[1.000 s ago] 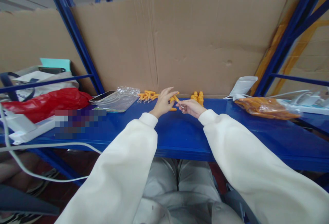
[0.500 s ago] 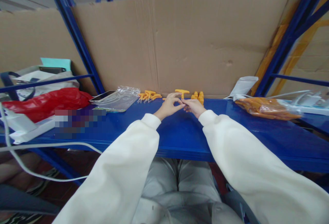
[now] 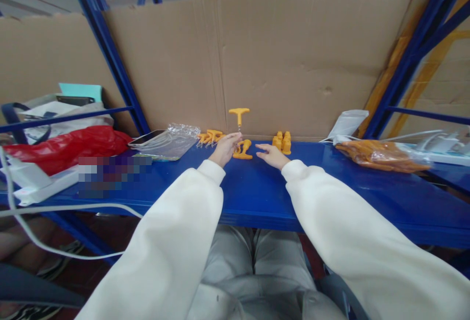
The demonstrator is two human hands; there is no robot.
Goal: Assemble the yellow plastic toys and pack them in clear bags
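Observation:
My left hand (image 3: 225,149) is closed in a pinch on the lower end of a yellow T-handled corkscrew (image 3: 239,114). The corkscrew stands upright, handle on top, a bit of metal spiral showing above my fingertips. My right hand (image 3: 272,155) is apart from it, fingers stretched to the left and holding nothing. Between the hands, yellow T-handled pieces (image 3: 243,156) lie on the blue tabletop (image 3: 253,187). Just behind my right hand stand several small yellow sleeve-like parts (image 3: 282,141). Left of my left hand lies a group of yellow corkscrews (image 3: 211,136) with metal spirals.
A clear plastic bag (image 3: 172,144) and a phone lie at the left, near a red bag (image 3: 73,146) and a white power strip. At the right are a bag of orange pieces (image 3: 382,155) and white chargers. A cardboard wall (image 3: 279,60) rises behind.
My hands have come apart. The left has moved left with the corkscrew, whose handle is now higher; the right has let go, uncovering the yellow pieces between them.

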